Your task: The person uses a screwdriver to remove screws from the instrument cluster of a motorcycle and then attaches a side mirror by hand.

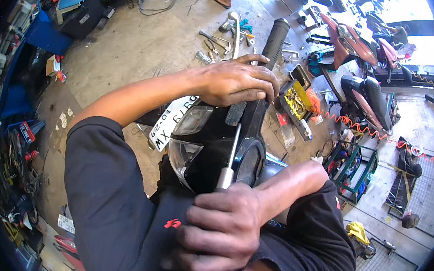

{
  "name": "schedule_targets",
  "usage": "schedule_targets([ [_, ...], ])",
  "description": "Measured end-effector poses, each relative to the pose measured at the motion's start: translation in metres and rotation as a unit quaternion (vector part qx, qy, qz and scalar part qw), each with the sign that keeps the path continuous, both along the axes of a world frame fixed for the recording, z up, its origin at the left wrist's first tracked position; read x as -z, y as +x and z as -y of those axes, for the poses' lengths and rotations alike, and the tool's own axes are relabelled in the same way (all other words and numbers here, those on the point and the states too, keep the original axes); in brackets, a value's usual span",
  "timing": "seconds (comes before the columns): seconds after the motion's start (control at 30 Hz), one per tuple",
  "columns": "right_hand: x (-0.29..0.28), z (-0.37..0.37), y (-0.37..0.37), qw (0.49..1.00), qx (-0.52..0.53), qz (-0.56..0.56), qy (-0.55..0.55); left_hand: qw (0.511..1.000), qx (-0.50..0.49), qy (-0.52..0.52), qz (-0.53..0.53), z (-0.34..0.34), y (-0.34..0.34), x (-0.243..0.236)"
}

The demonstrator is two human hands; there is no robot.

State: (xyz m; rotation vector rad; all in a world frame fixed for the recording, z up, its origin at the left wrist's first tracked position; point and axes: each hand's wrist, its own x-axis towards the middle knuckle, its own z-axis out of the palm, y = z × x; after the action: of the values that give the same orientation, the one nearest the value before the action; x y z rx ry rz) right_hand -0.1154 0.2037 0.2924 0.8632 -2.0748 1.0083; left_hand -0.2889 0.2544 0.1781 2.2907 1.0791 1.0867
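Two hands worked on one thing: a black headlight cowl [213, 146] at frame centre, between my arms. My right hand [223, 233], at lower centre, was clenched around the handle of a screwdriver [231, 157], whose shaft ran up and slightly right to the cowl's upper edge. My left hand [238, 82], reaching in from the left across the top, was clamped over that edge, I judged to steady the cowl against the push of the tool. A handlebar grip [276, 40] stuck out up and right just past the left hand's fingers. Below the left forearm lay a white number plate [169, 124], partly covered by it. Loose tools [216, 40] were scattered on the concrete floor [131, 45] above, and a coiled orange hose [361, 128] trailed off at the right. I couldn't see the screwdriver's tip or any screw; the left hand hid them. Whatever carried the cowl was cut off by my sleeves.
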Motion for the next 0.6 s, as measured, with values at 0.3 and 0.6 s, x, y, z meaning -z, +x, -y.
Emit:
schedule_targets([
  [0.3,-0.002,-0.02,-0.008,0.999,0.014,0.052,-0.004,1.0,-0.003,-0.02,-0.004,0.001,0.003,0.001],
  [0.6,0.0,-0.037,-0.008,0.99,-0.071,0.099,-0.075,0.999,-0.01,-0.048,-0.005,0.0,0.003,-0.006],
])
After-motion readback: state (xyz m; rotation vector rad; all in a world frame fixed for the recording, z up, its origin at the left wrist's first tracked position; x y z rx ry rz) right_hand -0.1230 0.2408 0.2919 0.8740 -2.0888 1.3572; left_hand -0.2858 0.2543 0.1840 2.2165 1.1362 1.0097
